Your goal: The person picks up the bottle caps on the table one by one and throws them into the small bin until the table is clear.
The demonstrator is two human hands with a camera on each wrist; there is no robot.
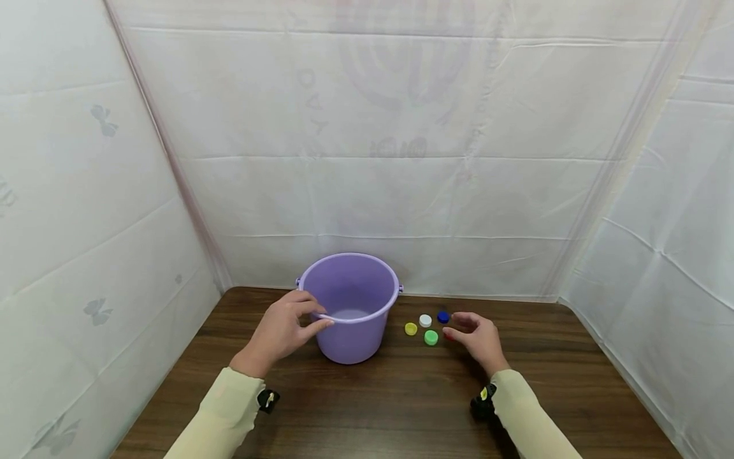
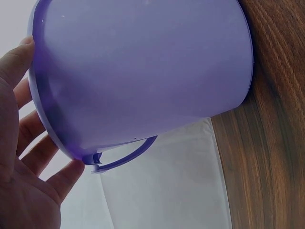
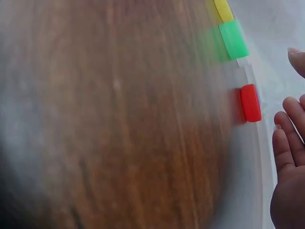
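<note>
A purple bucket (image 1: 351, 341) stands upright on the wooden table. My left hand (image 1: 280, 328) holds its rim at the near left, thumb and fingers on either side of the edge. Right of the bucket lie small bottle caps: yellow (image 1: 411, 329), white (image 1: 425, 320), blue (image 1: 443, 317), green (image 1: 431, 338) and red (image 1: 448, 336). Just over the red cap is my right hand (image 1: 480, 338), its thumb and fingers apart. In the right wrist view the red cap (image 3: 250, 103) rests on the table, separate from the hand (image 3: 290, 191).
The bucket's handle (image 2: 128, 157) hangs down its far side in the left wrist view. White cloth sheets (image 1: 390, 191) rise behind the table and along both sides. The dark wooden table (image 1: 367, 414) extends toward me.
</note>
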